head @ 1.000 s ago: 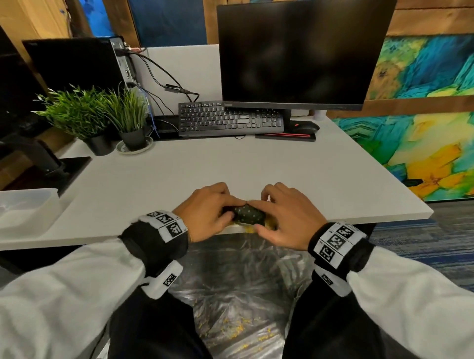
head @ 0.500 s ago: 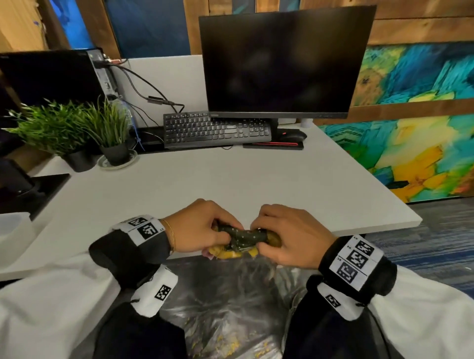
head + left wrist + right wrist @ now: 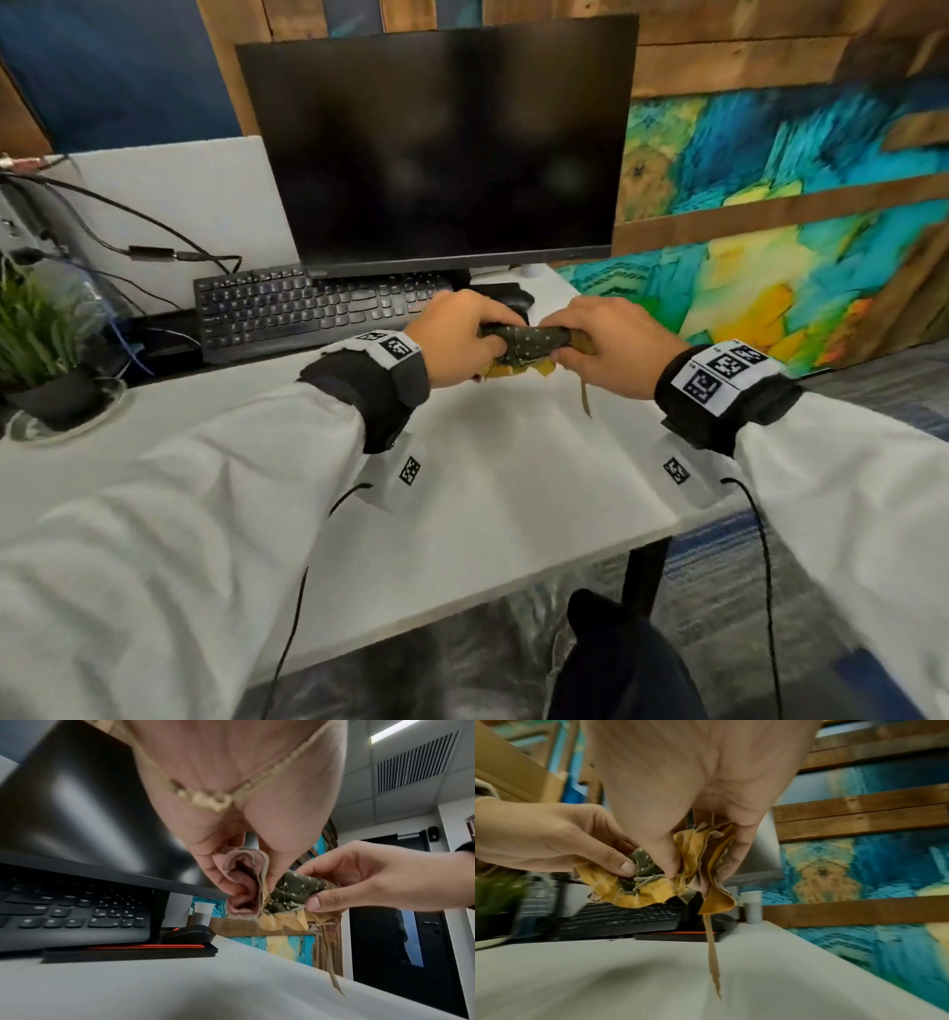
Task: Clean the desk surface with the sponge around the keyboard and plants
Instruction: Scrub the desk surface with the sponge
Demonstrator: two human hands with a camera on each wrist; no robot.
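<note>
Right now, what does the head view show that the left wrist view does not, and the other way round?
Only the head view shows the potted plant, the cables and both sleeves. Only the left wrist view shows a bracelet, a white cup and the ceiling vent. Both show the left hand and right hand holding the sponge above the desk, plus keyboard, monitor and mouse.

Colours on the desk

A dark green, white-speckled top and yellow underlayers are shown by the sponge (image 3: pixel 531 342) — the desk (image 3: pixel 488 488) is white, the keyboard (image 3: pixel 287 308) and monitor (image 3: pixel 436 149) black, the plant (image 3: pixel 36 329) green.
</note>
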